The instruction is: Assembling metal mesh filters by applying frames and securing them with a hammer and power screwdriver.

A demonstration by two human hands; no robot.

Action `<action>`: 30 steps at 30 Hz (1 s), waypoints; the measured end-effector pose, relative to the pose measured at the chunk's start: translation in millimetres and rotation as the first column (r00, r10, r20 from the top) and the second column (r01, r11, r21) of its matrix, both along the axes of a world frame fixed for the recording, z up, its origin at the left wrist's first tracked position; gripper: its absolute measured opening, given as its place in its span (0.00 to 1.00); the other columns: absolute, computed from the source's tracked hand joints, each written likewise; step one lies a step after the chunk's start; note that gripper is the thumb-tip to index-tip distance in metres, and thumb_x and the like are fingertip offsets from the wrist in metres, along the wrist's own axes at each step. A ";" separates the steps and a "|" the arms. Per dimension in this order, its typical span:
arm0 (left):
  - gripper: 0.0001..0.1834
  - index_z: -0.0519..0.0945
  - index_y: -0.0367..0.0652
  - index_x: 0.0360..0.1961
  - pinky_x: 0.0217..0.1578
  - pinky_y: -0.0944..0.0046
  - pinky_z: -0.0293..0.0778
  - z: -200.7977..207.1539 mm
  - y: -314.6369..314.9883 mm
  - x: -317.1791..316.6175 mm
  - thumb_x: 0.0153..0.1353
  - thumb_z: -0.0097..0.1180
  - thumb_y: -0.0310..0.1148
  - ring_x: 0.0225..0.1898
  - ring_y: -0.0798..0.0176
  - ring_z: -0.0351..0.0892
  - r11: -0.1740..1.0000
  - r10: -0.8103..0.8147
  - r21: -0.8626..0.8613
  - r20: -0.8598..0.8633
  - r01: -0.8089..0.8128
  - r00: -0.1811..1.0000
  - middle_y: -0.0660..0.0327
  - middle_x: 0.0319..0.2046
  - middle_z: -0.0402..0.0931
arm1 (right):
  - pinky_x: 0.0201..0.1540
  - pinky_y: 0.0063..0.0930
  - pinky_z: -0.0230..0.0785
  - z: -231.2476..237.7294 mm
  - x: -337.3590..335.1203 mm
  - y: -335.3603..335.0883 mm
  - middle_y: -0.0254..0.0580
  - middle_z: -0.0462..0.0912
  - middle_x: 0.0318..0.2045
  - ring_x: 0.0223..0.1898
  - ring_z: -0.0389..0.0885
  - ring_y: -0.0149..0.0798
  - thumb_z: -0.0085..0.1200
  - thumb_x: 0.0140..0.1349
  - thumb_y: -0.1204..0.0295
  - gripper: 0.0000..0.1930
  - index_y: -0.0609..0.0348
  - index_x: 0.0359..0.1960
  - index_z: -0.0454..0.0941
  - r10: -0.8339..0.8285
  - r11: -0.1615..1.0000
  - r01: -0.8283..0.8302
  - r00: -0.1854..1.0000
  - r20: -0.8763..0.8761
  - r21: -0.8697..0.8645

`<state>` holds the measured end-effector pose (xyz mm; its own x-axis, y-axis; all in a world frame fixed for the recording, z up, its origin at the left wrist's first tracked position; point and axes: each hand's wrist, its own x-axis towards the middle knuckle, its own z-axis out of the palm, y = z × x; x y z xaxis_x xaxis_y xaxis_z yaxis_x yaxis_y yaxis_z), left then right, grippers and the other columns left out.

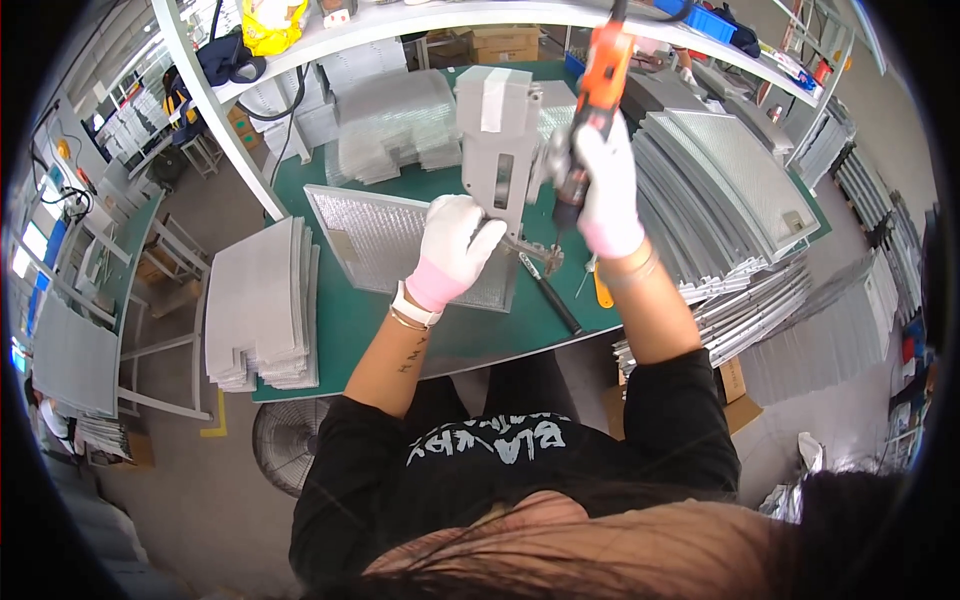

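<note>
Plainly, the right hand (pixel 608 190) (cloth-gloved) holds a tubular driver (pixel 602 75).

The upper edge cuts off the dark top (pixel 619 9) of the orange power driver (pixel 604 75).

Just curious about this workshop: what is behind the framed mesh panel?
Behind the panel are green tabletop and stacked silvery sheets. Whatever the panel and the left hand cover cannot be seen.
</note>
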<state>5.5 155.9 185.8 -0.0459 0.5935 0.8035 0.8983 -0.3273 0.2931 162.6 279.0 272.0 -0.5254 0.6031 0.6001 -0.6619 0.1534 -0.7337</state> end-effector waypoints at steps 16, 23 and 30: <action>0.09 0.79 0.43 0.28 0.40 0.53 0.66 -0.7 -9.9 16.2 0.57 0.60 0.36 0.31 0.50 0.74 0.998 0.065 0.030 -0.059 -0.063 0.996 0.58 0.25 0.75 | 0.28 0.19 0.66 32.8 7.5 22.7 0.34 0.77 0.28 0.25 0.73 0.25 0.50 0.69 0.66 0.09 0.56 0.44 0.68 0.040 0.999 -0.036 0.980 -0.195 0.023; 0.11 0.77 0.42 0.24 0.37 0.52 0.66 4.8 -8.2 14.0 0.57 0.59 0.37 0.29 0.50 0.74 1.000 0.016 0.004 -0.061 -0.016 0.998 0.57 0.23 0.73 | 0.29 0.20 0.69 15.5 4.3 10.8 0.33 0.77 0.30 0.26 0.75 0.26 0.52 0.68 0.64 0.13 0.55 0.49 0.68 0.041 0.999 -0.043 0.996 -0.083 -0.029; 0.10 0.79 0.42 0.25 0.37 0.53 0.66 3.5 -5.4 13.2 0.57 0.59 0.37 0.29 0.50 0.74 1.000 0.029 0.001 -0.057 -0.029 0.998 0.57 0.23 0.75 | 0.26 0.19 0.67 -8.4 0.2 10.8 0.35 0.77 0.29 0.24 0.74 0.25 0.53 0.67 0.67 0.21 0.56 0.58 0.64 0.099 0.994 -0.101 0.993 -0.063 -0.034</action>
